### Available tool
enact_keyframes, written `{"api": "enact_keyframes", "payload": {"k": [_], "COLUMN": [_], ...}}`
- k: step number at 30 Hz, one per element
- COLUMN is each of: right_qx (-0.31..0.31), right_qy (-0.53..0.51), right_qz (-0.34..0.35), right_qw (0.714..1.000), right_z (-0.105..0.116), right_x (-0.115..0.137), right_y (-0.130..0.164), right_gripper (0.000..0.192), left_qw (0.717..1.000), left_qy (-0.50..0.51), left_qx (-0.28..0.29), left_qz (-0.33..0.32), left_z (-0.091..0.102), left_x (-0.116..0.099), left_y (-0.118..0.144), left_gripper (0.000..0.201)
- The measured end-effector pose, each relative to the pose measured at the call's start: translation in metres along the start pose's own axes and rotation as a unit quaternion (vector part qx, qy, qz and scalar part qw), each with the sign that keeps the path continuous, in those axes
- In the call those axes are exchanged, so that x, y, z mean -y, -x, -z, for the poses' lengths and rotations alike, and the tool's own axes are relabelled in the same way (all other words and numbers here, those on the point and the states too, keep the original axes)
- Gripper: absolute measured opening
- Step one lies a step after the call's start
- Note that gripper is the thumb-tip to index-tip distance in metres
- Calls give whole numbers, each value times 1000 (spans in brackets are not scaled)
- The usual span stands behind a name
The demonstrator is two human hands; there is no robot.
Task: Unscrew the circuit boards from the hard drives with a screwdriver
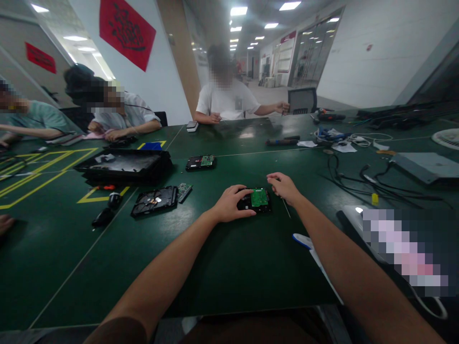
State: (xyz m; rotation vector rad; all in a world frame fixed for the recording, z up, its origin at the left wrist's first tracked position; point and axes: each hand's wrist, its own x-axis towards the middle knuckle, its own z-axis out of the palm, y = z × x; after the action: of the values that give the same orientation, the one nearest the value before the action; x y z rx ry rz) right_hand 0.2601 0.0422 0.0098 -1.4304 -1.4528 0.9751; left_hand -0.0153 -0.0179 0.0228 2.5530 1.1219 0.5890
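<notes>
A black hard drive [255,200] with a green circuit board facing up lies flat on the dark green table [229,267]. My left hand [230,203] grips its left edge, fingers curled over the top. To the drive's upper right, my right hand [284,187] hovers with fingers pinched together; whether it holds something small I cannot tell. A thin metal tool [286,208] lies on the table just right of the drive.
Another opened drive [155,200] and a loose green board [184,191] lie to the left, with a third drive [201,162] farther back. A black tray [124,166] stands at left. Cables [362,179] spread at right. Three people sit across the table.
</notes>
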Motion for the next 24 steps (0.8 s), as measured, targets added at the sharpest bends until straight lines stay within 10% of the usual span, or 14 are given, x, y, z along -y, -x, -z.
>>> {"api": "enact_keyframes", "payload": {"k": [8,24], "right_qx": [-104,-258], "right_qy": [-91,133], "right_qz": [23,189], "right_qw": [990,938], "right_z": [4,15], "right_x": [-1,22], "right_y": [-11,6], "right_gripper": [48,49], "left_qw": [987,977], "left_qy": [-69,-68], "left_qx": [-4,87], "left_qz": [143,182], "left_z": [-3,22], "left_x": [-23,-47], "left_y": [-5,-10], "left_gripper": [104,98]}}
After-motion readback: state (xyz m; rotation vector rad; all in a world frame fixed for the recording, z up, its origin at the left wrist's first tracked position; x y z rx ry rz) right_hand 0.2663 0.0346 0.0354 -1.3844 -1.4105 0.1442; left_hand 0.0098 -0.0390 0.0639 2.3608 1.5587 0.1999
